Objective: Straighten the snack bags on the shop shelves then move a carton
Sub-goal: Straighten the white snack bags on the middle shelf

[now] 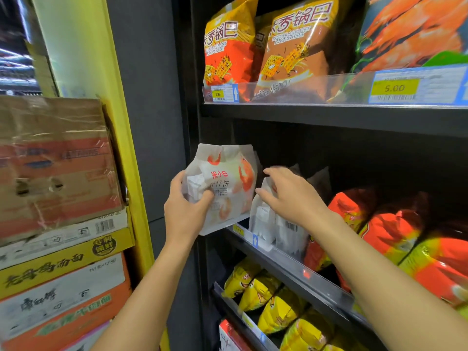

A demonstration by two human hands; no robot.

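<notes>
My left hand grips a white snack bag with red shrimp print, held upright at the left end of the middle shelf. My right hand rests on top of a second white bag that stands on that shelf with its barcode side out, fingers curled over its top edge. Red and orange snack bags lean in a row to the right. A stack of cartons stands at the left, the top one brown and orange.
The upper shelf holds rice crust bags and a shrimp-print bag behind a clear rail with price tags. Yellow bags fill the lower shelf. A yellow pillar separates the shelving from the cartons.
</notes>
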